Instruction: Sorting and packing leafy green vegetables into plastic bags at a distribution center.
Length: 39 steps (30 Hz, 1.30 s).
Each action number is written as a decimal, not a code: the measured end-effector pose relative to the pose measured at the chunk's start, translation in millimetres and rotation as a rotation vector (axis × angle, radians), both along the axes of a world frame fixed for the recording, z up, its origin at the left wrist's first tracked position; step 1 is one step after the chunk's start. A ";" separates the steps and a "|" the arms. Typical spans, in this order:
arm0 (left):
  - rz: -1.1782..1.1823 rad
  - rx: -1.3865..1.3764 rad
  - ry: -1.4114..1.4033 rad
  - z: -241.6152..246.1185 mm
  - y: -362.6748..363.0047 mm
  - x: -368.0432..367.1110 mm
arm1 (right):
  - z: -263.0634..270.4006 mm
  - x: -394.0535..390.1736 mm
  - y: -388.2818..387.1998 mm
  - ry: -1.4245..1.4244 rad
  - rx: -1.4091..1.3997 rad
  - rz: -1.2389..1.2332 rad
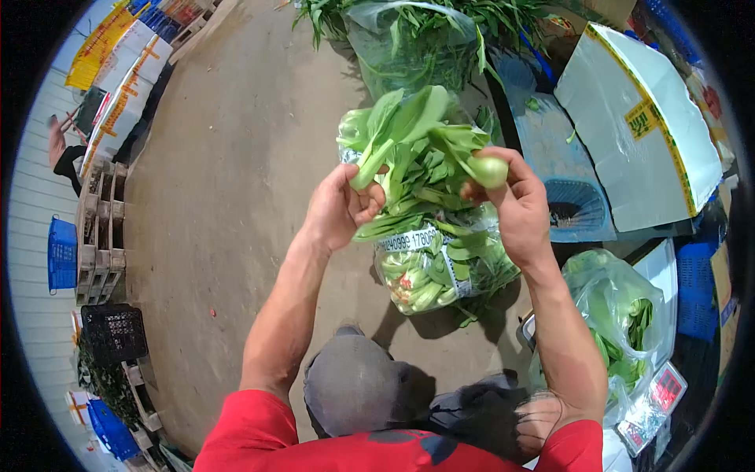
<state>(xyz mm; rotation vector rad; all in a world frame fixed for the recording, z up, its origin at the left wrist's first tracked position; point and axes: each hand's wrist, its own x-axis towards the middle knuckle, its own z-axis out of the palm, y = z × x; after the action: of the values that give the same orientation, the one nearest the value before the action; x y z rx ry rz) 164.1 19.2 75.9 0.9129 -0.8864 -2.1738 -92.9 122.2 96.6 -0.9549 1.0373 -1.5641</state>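
My left hand [341,209] pinches the pale stem end of a green bok choy [407,118], whose leaves fan up and to the right. In my right hand [522,203], the rounded white-green base of another bok choy [491,171] sits between thumb and fingers, its leaves pointing left. Below both hands lies a pile of loose bok choy [433,171]. Nearer to me on the floor, clear plastic wrapping with printed strips holds more bok choy [413,289]. Beyond the pile stands a clear plastic bag [407,65] of long-leaved greens.
At right are a white foam box [625,118] with yellow tape, a blue plastic basket [575,183] and a scale display [655,401] beside bagged greens [619,312]. Left stand wooden pallets [100,236], a black crate [114,333] and another person's arm [68,156].
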 end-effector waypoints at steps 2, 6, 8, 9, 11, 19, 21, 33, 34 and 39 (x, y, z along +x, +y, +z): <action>0.022 0.067 0.087 -2.0 5.8 -2.1 | 5.6 -3.2 -3.0 -0.283 0.052 0.163; 0.042 0.152 0.211 -3.7 16.9 -20.1 | -10.3 -3.7 1.9 -0.439 0.191 0.171; 0.029 0.182 0.254 -9.0 21.7 -23.1 | -23.3 0.3 4.4 -0.457 0.158 0.172; 0.017 0.187 0.261 -10.6 23.9 -27.3 | -26.2 1.2 2.4 -0.424 0.176 0.158; -0.002 0.161 0.264 -14.4 28.3 -36.9 | -28.4 2.9 2.8 -0.447 0.172 0.154; -0.015 -0.035 0.043 -15.8 44.7 -54.4 | -24.6 12.1 -1.5 -0.488 0.220 0.203; -0.051 -0.095 -0.031 -18.0 51.3 -60.2 | -18.3 19.0 -3.1 -0.447 0.268 0.111; 0.087 -0.147 0.012 -34.2 51.3 -77.9 | -17.7 25.4 -2.3 -0.039 0.087 -0.135; 0.149 -0.135 0.027 -21.6 54.1 -84.7 | -29.0 21.7 -2.0 0.032 0.118 -0.158; 0.480 0.008 0.137 -7.5 13.9 -55.0 | -5.6 30.7 -3.4 0.334 -0.191 -0.021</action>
<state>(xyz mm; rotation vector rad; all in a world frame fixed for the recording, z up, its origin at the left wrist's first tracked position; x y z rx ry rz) 109.1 33.1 68.4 0.8644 -0.5254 -1.7984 -62.2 118.8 91.1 -1.3752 1.1414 -1.5740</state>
